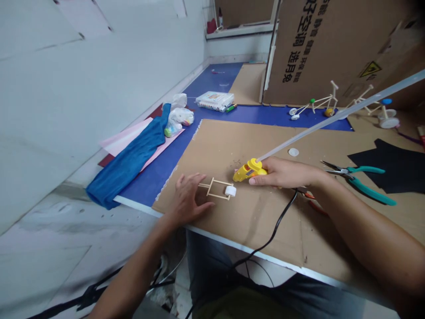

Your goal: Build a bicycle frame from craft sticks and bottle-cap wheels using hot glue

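My right hand [282, 173] is shut on a yellow hot glue gun [249, 171], its nozzle pointing left. A long translucent glue stick [341, 115] runs from the back of the gun toward the upper right. My left hand [189, 199] lies spread on the cardboard sheet [212, 150], its fingers at the end of a small wooden stick frame [215, 189]. A white wheel [230, 191] sits on the frame's far end, close to the gun's nozzle. The two are apart by a small gap. My left fingers hide the frame's near end.
Teal-handled pliers [361, 181] lie on black paper [388, 164] at right. Two stick models [314, 104] stand behind on a blue mat [212, 84]. A black cable [265, 235] drapes over the table edge. A blue cloth [129, 150] and plastic bags [177, 117] lie at left.
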Demonstrator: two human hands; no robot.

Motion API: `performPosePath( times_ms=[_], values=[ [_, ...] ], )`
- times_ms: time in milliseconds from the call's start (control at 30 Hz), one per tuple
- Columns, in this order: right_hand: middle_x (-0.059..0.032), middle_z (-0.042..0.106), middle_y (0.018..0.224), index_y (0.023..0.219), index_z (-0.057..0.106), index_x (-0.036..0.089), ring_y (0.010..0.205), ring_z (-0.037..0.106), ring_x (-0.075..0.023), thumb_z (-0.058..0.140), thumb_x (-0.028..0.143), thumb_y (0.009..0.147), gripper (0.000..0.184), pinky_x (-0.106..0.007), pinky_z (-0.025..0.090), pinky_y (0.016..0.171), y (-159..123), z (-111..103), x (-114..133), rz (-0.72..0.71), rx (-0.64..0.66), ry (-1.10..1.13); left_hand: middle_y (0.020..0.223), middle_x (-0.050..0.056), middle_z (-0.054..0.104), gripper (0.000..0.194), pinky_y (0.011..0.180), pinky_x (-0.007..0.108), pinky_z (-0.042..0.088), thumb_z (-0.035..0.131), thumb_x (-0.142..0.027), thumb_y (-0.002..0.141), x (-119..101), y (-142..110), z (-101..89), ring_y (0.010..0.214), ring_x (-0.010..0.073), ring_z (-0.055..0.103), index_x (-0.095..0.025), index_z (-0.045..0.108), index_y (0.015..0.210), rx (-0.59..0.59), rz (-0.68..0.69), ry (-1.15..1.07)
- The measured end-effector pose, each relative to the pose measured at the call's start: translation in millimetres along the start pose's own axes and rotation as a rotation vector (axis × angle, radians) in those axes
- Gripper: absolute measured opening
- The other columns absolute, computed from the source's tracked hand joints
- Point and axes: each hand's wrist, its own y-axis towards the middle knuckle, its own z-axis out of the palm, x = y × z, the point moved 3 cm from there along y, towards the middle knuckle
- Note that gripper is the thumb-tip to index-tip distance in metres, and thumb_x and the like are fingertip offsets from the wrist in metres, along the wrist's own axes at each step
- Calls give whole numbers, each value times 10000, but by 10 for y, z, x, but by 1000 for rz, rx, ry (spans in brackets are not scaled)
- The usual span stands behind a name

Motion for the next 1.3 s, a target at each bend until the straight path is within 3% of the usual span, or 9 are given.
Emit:
performPosePath(
  times_ms=[233,400,600,800,1033,1167,1300],
  values=[
    [30,490,620,845,638,171,570,425,-125,580,622,897,457,-264,328,553,17,12,-6,-2,1,-19,1371,113,631,399,1197,595,290,477,-387,979,166,-25,-55,1335,289,539,-247,527,1350,-43,-58,26],
    [26,504,657,869,634,173,596,433,-128,576,602,911,435,-263,350,579,12,25,1,-40,14,31,1340,95,668,272,1176,591,325,482,-324,982,193,22,-55,1312,278,565,-238,628,1195,-58,-45,66],
    [20,520,707,1024,670,159,621,454,-129,578,621,905,486,-252,359,580,23,50,-16,-44,71,83,1321,86,681,261,1170,606,316,481,-284,994,190,53,-16,1299,277,570,-250,662,1179,-42,1,121],
    [29,500,640,860,654,157,582,435,-125,588,665,875,513,-258,330,567,17,11,-40,-18,5,31,1324,80,681,231,1171,597,304,505,-259,1000,220,52,25,1294,276,566,-255,684,1147,-67,51,145],
    [40,488,614,910,670,167,555,405,-120,586,601,913,442,-259,323,559,9,16,0,-70,-1,32,1311,68,688,210,1154,603,310,527,-237,995,217,54,21,1286,281,570,-259,681,1136,-70,67,150],
    [30,515,612,834,662,168,571,449,-132,608,588,906,431,-266,357,576,20,15,-10,-55,-17,21,1308,64,690,207,1152,607,306,529,-232,996,209,58,27,1290,282,569,-262,686,1128,-66,75,156],
    [-1,615,696,876,701,164,653,532,-167,636,570,895,412,-281,405,632,30,0,-19,-89,-80,44,1298,66,697,207,1155,616,296,527,-244,1002,214,64,38,1282,281,574,-258,692,1127,-65,78,154]
  ],
)
